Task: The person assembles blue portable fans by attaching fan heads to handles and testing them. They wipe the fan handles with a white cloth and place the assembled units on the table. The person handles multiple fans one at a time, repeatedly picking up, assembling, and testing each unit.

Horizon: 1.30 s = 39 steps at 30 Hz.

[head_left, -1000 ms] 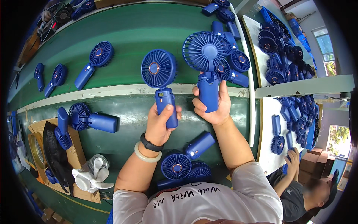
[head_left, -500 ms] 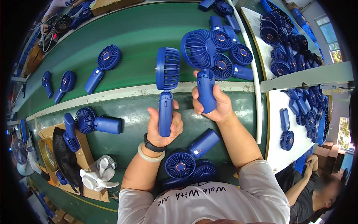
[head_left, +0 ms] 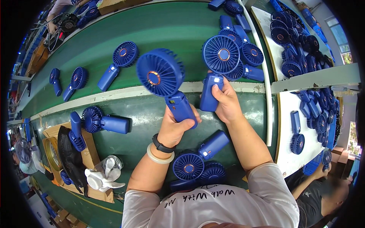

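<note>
My left hand (head_left: 173,127) is closed round the handle of a blue handheld fan (head_left: 161,76). The fan's round head leans up to the left, and a small lit display shows near the top of the handle. In my right hand (head_left: 229,99) is another blue handheld fan (head_left: 222,55), with its orange-ringed centre facing me and my thumb on the upper handle. Both fans are raised above the bench edge, with their heads over the green belt. Below my hands, close to my body, several more blue fans (head_left: 188,167) lie on the green bench.
Several fans (head_left: 125,55) lie along the green belt (head_left: 171,24). A white pipe (head_left: 269,114) runs down the right side, beside white boards (head_left: 300,125) carrying many fans. At left sit a cardboard tray (head_left: 95,152), white gloves (head_left: 102,176) and fans. A co-worker (head_left: 319,197) sits lower right.
Both fans have turned in my hands so that their orange-ringed sides face me. The left fan now tilts to the left. The co-worker's hand has risen with a fan.
</note>
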Each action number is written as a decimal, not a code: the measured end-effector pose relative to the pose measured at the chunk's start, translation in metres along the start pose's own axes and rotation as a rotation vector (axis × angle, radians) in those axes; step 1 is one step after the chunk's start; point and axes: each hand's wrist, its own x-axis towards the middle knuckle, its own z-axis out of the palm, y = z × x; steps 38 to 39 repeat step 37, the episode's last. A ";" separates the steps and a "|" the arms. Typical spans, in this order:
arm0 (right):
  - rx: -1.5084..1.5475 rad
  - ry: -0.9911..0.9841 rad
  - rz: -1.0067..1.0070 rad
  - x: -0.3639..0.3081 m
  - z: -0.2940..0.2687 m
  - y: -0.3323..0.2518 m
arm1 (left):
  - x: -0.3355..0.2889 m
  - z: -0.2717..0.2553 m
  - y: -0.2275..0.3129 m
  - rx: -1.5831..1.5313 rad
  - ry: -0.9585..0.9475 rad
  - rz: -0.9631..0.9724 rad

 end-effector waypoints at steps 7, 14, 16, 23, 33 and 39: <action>-0.235 0.049 -0.089 0.003 -0.002 -0.002 | -0.004 -0.002 0.000 0.039 0.127 -0.136; -0.170 0.042 -0.151 0.002 0.004 -0.001 | -0.003 0.002 0.001 0.068 0.145 -0.168; -0.176 0.017 -0.128 0.004 -0.002 0.000 | -0.003 0.003 0.003 0.083 0.149 -0.180; -0.148 -0.006 -0.094 0.005 0.000 -0.002 | -0.002 -0.003 -0.001 0.009 0.090 -0.099; -0.241 0.028 -0.154 0.005 -0.008 0.001 | 0.001 0.001 0.002 -0.046 0.083 -0.094; -0.230 0.026 -0.154 0.004 -0.005 0.000 | 0.001 0.000 0.001 -0.024 0.055 -0.105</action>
